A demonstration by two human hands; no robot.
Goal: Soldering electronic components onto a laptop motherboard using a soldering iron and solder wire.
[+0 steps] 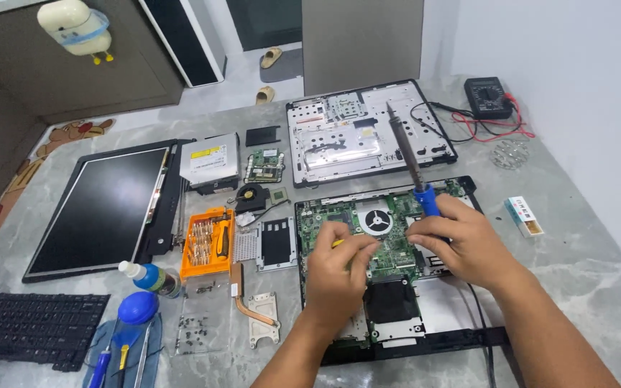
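A soldering iron [415, 172], blue-handled, is gripped in the right hand [461, 244], tip pointing to 11 o'clock, above the green motherboard [397, 248] at table centre. The left hand [339, 269] pinches a small yellow item. An orange screwdriver kit [206, 244] lies at 9 o'clock, a multimeter [488, 97] at 1 o'clock.

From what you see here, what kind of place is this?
Probably a home electronics repair bench: an opened laptop base with its green board bare, a screwdriver set and a multimeter lie on a marble-look table, with slippers on the floor.
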